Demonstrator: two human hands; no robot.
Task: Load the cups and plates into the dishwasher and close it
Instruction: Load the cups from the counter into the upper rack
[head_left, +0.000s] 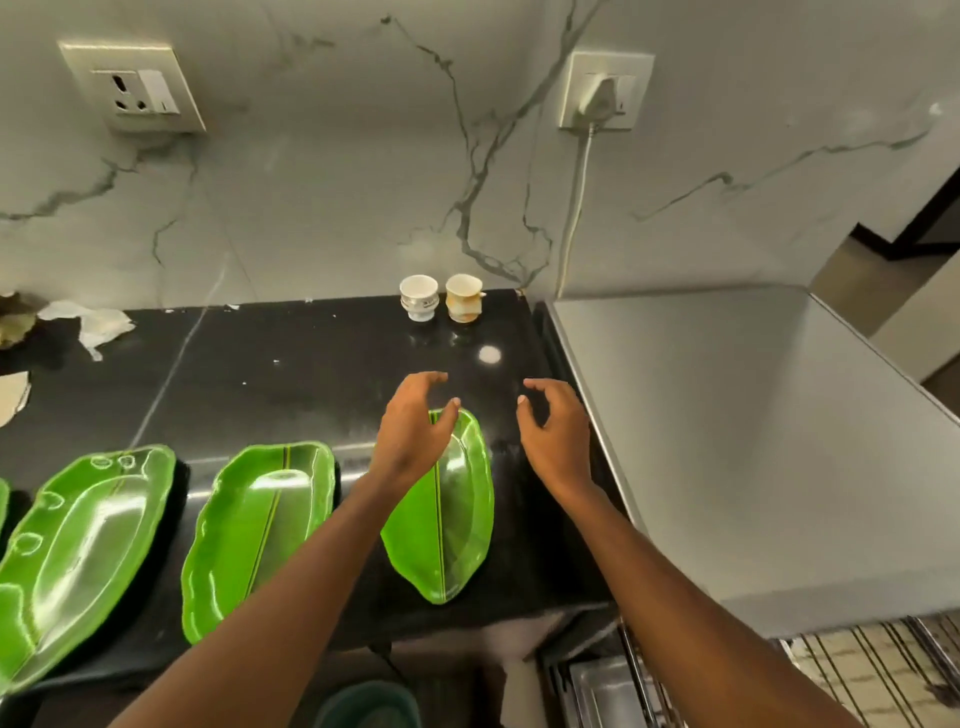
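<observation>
1. Both hands reach out empty: left hand spread above the nearest green plate, right hand spread just beside it
2. Two cups wait beyond both grips, on the surface
3. Loading looks barely begun; next move probably needs fingers closing round a cup

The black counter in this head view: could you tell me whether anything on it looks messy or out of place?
Yes: crumpled white paper lies at the black counter's far left edge, with small white specks scattered nearby.

three green leaf-shaped plates are lying along the lower left; two small cups are standing upright at upper centre.
</observation>
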